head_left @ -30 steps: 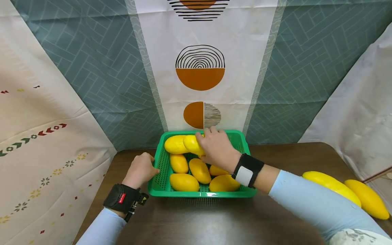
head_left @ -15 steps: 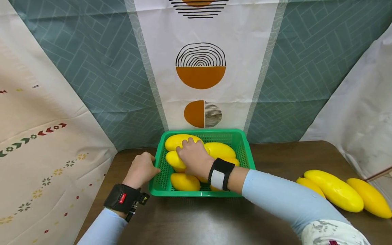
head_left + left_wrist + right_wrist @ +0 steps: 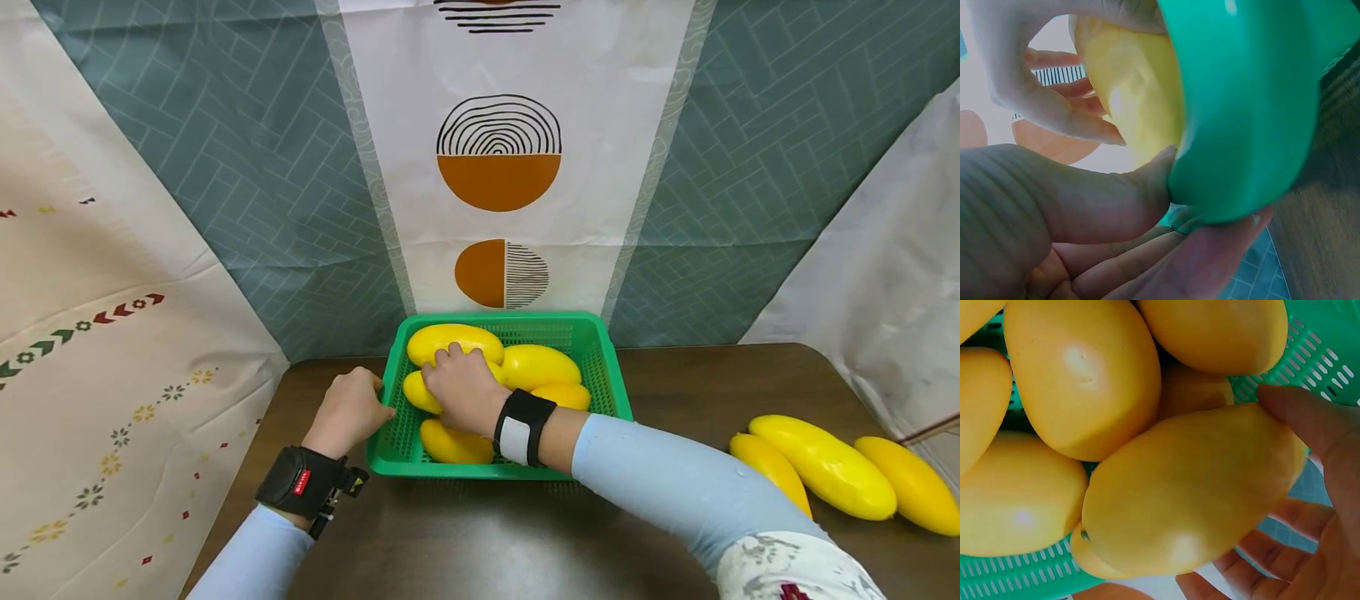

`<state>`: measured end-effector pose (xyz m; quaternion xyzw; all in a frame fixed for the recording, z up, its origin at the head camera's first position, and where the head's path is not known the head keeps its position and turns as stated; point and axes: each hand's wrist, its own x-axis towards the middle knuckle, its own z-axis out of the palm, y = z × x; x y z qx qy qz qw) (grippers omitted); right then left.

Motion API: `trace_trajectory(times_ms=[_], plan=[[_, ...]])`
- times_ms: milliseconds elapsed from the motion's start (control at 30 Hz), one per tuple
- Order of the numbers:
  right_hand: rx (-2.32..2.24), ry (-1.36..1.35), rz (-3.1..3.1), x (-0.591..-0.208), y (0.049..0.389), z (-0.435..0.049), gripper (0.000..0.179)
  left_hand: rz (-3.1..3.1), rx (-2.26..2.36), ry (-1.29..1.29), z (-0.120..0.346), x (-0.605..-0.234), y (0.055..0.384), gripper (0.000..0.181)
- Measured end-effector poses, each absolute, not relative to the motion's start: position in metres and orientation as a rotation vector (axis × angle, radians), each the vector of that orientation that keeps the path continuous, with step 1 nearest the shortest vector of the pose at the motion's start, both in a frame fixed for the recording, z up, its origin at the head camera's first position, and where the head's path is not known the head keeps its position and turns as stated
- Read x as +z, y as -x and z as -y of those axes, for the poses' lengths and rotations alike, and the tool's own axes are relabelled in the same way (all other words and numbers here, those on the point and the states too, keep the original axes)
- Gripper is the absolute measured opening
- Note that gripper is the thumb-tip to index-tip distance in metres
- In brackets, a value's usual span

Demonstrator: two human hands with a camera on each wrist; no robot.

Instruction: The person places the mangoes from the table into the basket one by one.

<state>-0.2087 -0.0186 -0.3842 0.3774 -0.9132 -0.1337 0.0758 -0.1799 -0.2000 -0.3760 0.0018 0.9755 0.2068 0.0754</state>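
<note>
Nearest the viewer: bare brown table (image 3: 480, 533), with a light blue left sleeve (image 3: 255, 554) and right sleeve (image 3: 667, 475) reaching over it. A black strap (image 3: 296, 483) is on the left wrist. To the right, three mangoes (image 3: 825, 467) lie on the table close together, well apart from the basket.

At centre, a green plastic basket (image 3: 442, 472) stands on the table. Inside its front edge lies one mango (image 3: 456, 443). The left hand (image 3: 347, 417) pinches the basket's left rim between thumb and fingers. The right hand (image 3: 465, 387) is curved part-way closed round a held mango (image 3: 1191, 487), thumb on one side, fingers on the other. This fruit is within the basket's left half; whether it bears on the fruit below cannot be told. Further back, a rear mango (image 3: 453, 340) lies by the far wall.

Behind: a hanging cloth (image 3: 498, 225), printed with brown half-circles.
</note>
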Motion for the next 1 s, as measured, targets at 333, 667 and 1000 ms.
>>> trace_trajectory(times_ms=[333,667,1000], plan=[[-0.320,-1.156,2.743,-0.391,0.211,0.015,0.057,-2.917,0.614,0.010,0.199,-0.374,0.179,0.046],[-0.300,-1.194,2.794,-0.390,0.212,0.010,0.071,-2.903,0.606,0.009,0.198,-0.372,0.179,0.046],[-0.212,-1.257,2.839,-0.383,0.213,-0.011,0.085,-2.911,0.601,0.012,0.197,-0.372,0.179,0.045]])
